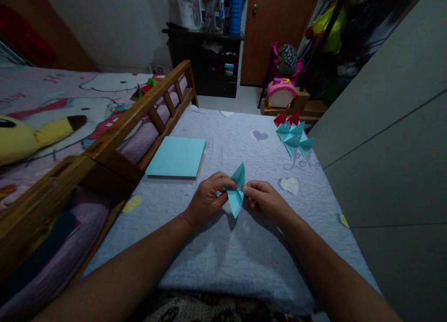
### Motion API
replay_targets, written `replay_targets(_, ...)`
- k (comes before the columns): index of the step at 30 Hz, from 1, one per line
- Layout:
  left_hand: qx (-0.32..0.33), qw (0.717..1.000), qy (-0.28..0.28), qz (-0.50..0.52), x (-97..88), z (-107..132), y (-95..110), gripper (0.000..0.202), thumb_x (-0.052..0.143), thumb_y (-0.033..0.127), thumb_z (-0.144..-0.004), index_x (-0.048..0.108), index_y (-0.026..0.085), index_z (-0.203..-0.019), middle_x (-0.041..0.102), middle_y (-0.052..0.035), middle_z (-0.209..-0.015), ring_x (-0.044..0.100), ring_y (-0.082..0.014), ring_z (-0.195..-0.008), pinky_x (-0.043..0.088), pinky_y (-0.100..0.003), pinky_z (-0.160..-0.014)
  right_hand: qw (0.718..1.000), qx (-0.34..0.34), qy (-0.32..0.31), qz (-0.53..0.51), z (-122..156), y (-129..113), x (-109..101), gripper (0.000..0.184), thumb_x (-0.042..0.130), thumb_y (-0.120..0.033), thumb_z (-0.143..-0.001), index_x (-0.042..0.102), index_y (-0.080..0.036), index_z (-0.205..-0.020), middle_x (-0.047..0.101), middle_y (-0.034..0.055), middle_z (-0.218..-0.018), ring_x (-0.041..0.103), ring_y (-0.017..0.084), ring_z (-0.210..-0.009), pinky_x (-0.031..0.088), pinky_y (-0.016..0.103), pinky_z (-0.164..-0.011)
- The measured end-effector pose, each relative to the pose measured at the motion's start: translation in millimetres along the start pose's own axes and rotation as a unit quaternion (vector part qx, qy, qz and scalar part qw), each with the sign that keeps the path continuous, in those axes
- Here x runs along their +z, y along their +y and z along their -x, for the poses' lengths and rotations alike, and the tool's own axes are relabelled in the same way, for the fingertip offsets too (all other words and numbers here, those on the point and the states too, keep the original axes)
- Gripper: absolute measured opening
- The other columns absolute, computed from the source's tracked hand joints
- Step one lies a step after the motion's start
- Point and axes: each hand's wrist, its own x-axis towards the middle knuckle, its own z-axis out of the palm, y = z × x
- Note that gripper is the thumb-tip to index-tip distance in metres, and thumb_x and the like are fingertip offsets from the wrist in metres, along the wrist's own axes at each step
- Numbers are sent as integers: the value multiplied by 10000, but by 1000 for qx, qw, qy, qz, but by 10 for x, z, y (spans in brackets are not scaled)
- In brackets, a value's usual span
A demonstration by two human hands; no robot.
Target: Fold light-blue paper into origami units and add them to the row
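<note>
A folded turquoise paper piece (236,200), with pointed ends above and below, is held just over the bed sheet between my two hands. My left hand (208,197) pinches its left side, thumb and fingers closed on the paper. On the other side, my right hand (264,196) grips the right edge between thumb and forefinger. To the upper left lies a stack of square turquoise paper (177,157). Several finished-looking turquoise folded pieces (293,137) sit at the far right corner, with red folded pieces (287,118) behind them.
A wooden bed rail (139,109) runs along the left, with a yellow plush toy (38,138) beyond it. A pale cabinet (391,150) closes off the right side. Past the bed's far edge stand a dark shelf unit (206,61) and a pink toy (281,93).
</note>
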Motion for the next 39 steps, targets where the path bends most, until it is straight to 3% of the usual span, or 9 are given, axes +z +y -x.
replay_targets(7, 3, 1000, -9, 2, 1, 10, 0, 273, 559, -10, -796, 699, 183, -930, 617, -17, -894, 614, -142, -839, 475, -245, -745, 1000, -20, 1, 3, -12, 29, -14, 293, 697, -442, -746, 561, -192, -676, 513, -58, -527, 428, 68, -407, 333, 189, -370)
replay_targets(18, -20, 1000, -1, 24, 0, 2, -6, 187, 622, 42, -828, 699, 195, -903, 608, -7, -862, 599, -136, -795, 455, -225, -689, 999, -17, -30, 18, 33, -47, -19, 305, 659, -452, -766, 546, -191, -657, 501, -48, -555, 447, 75, -438, 331, 205, -413)
replay_targets(20, -37, 999, 7, 38, -2, 4, -17, 191, 620, 35, -821, 693, 196, -896, 608, -7, -861, 594, -136, -789, 445, -220, -670, 998, -50, -20, 39, 48, -49, -37, 232, 635, -400, -789, 563, -192, -716, 503, -50, -587, 449, 81, -461, 335, 212, -431)
replay_targets(23, -55, 997, 14, 50, -6, 10, -25, 198, 618, 28, -815, 687, 195, -895, 611, -10, -867, 591, -138, -791, 437, -221, -664, 984, -150, 20, 90, 79, -31, -56, 122, 638, -280, -806, 560, -212, -871, 500, -62, -653, 449, 87, -515, 352, 213, -477)
replay_targets(29, -55, 997, 13, 52, -10, 5, 3, 177, 624, 44, -823, 681, 196, -893, 613, -10, -857, 592, -139, -789, 443, -228, -674, 924, -325, 16, 200, 97, 2, -25, 162, 621, -159, -844, 598, -235, -985, 553, 19, -993, 568, 104, -734, 457, 215, -588)
replay_targets(39, -31, 998, 20, 42, -19, 0, 35, 153, 627, 61, -847, 676, 197, -895, 627, -7, -847, 599, -143, -790, 453, -252, -708, 881, -392, 46, 260, 77, 37, 8, 175, 583, -140, -902, 688, -238, -1002, 596, 39, -956, 592, 131, -776, 487, 233, -614)
